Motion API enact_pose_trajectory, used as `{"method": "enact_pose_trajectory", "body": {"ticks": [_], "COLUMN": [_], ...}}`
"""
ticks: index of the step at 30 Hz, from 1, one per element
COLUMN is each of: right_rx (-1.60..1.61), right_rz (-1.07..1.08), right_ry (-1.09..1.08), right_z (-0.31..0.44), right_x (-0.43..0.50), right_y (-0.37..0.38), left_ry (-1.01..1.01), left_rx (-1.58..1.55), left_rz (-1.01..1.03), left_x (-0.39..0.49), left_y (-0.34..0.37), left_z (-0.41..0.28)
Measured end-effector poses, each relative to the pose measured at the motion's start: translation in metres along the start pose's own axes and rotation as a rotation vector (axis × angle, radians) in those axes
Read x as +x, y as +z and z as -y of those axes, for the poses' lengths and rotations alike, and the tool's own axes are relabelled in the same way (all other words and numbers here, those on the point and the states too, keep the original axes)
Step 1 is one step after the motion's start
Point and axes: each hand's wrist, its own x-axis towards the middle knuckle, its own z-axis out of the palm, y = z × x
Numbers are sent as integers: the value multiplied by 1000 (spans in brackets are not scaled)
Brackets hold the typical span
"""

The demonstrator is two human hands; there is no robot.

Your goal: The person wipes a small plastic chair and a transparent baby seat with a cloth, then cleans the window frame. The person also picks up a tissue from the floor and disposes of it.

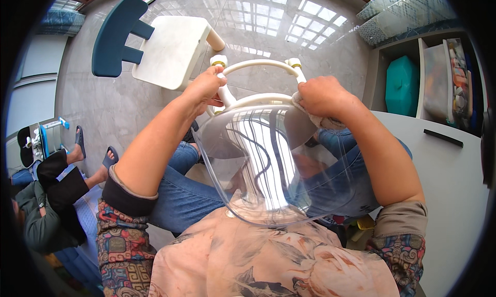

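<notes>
A clear plastic shell (267, 173) lies tilted across my lap, its curved lower rim against my patterned top. It joins a white tubular frame (255, 62) with a hooped bar and rounded white ends with gold-coloured rings; together they look like a small chair. My left hand (205, 88) grips the frame's left tube. At the right tube, my right hand (323, 97) is closed around a light cloth (327, 121), which touches the frame where it meets the shell. My right fingertips are partly hidden by the hand itself.
Ahead on the left stands a small chair with a cream seat (174, 49) and dark blue backrest (114, 37). An open cabinet on the right holds a teal box (402, 86) and a clear bin (436, 80). Beside me is a white drawer front (430, 173). A seated person (50, 204) is at left.
</notes>
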Motion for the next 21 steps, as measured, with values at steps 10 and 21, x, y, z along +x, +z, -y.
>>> {"method": "enact_pose_trajectory", "body": {"ticks": [10, 21], "right_rx": [809, 606], "right_rz": [-498, -605], "right_ry": [-319, -802], "right_z": [27, 88], "right_x": [11, -19], "right_y": [-12, 5], "left_ry": [9, -45], "left_rx": [-548, -523], "left_rz": [75, 85], "left_x": [0, 8], "left_y": [16, 21], "left_z": [-12, -17]}}
